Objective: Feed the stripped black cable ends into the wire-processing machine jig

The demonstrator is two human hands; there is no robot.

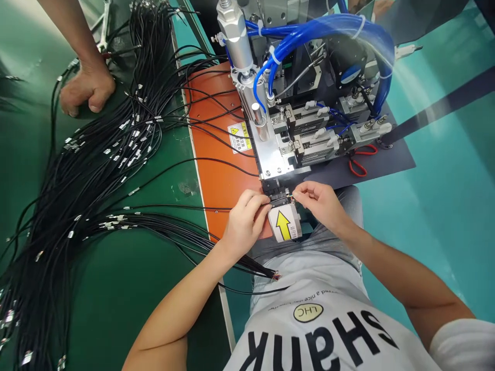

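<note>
My left hand (245, 219) is curled at the front of a small metal machine (278, 149), its fingertips pressed against the black slot above a white block with a yellow arrow (284, 224). My right hand (319, 201) pinches something tiny at the same slot from the right; I cannot make out what it is. A bundle of thin black cables (232, 257) runs under my left wrist, their bare ends near my shirt.
A large heap of black cables with metal tips (96, 154) covers the green belt (127, 288). Another person's fist (87, 87) rests on them at top left. Blue air hoses (328, 31) loop over the machine. Red-handled scissors (359, 159) lie to its right on a dark mat.
</note>
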